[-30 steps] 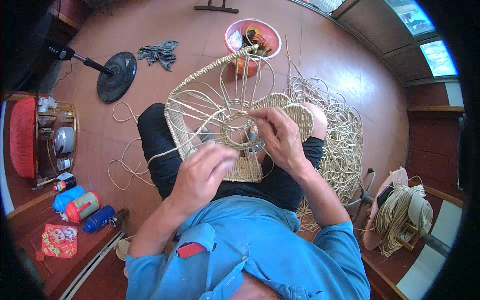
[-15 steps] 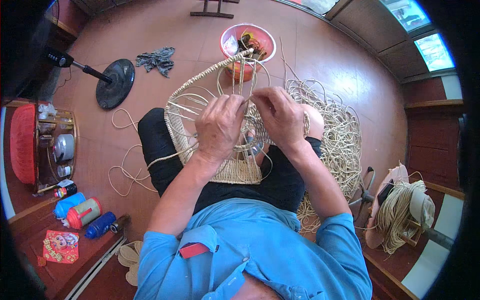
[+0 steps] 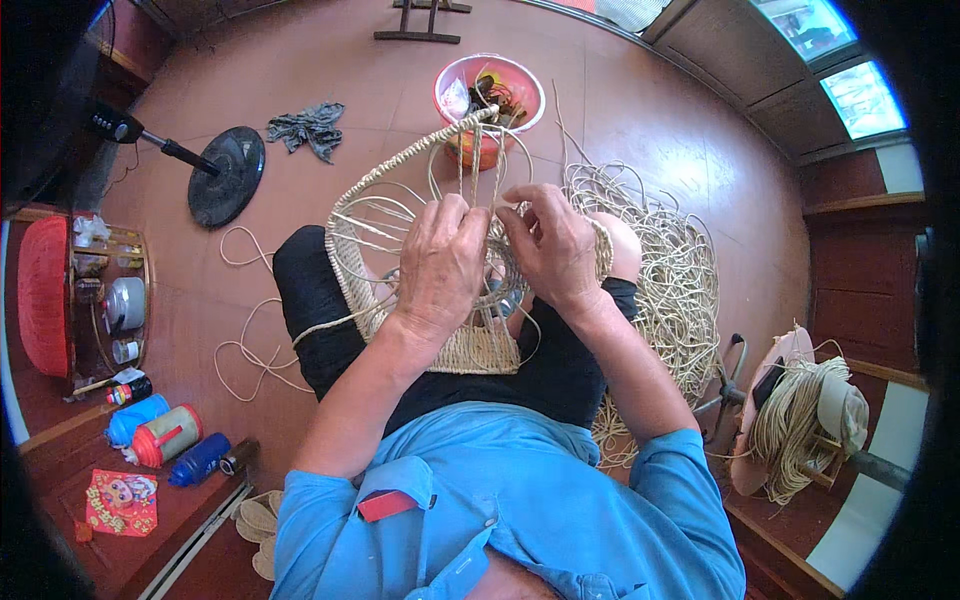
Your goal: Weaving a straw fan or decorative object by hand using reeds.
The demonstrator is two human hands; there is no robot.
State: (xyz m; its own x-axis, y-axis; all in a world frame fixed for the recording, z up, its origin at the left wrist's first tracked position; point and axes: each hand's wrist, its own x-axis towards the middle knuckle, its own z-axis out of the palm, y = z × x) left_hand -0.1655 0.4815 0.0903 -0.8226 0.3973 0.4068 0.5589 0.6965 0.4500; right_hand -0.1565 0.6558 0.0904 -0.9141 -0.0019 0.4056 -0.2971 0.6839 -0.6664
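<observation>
A half-woven piece of pale plaited straw cord (image 3: 468,355) rests over my lap, with a thick braided rim and several cords strung across its open part. My left hand (image 3: 442,262) is closed over those strung cords near the middle, its thumb and forefinger pressed together on them. Close by on the right, my right hand (image 3: 553,245) has its fingers bent and its fingertips against an upright strand. What exactly lies between those fingertips is too small to make out. The weave under both hands is partly hidden.
Loose cord (image 3: 675,285) lies heaped beside my right leg. Ahead stands a pink basin (image 3: 541,100) with small items. A fan base (image 3: 227,178) and a grey rag (image 3: 306,130) are at the left, flasks (image 3: 167,436) nearer. A cord bundle (image 3: 795,430) sits at the right.
My right hand's fingertips have drawn slightly down and spread a little from the left hand. My left hand stays closed on the cords. The whole view has shifted slightly.
</observation>
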